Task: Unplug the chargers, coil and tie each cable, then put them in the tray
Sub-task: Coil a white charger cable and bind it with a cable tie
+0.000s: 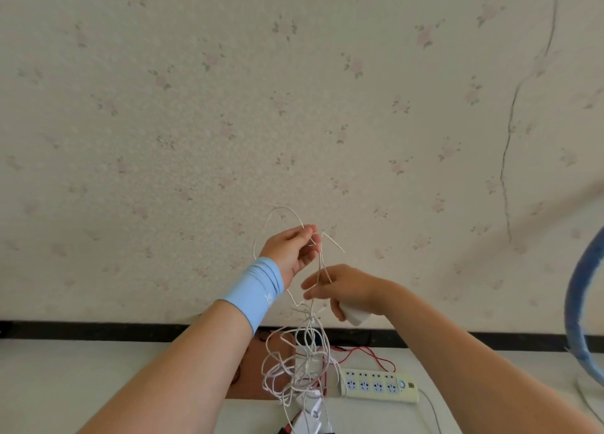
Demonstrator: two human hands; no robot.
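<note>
Both hands are raised in front of the wall with a thin white cable strung between them. My left hand, with a blue wristband below it, pinches a loop of the cable near its fingertips. My right hand pinches the same cable lower down and grips a white charger block in its palm. Below the hands hangs a tangle of white cables that reaches the table. A cream power strip with empty sockets lies on the table to the right of the tangle.
A red wire runs behind the power strip. Brown card lies under the tangle, and white chargers lie at the bottom edge. A blue fan ring on a white base stands at the right. The flowered wall is close behind.
</note>
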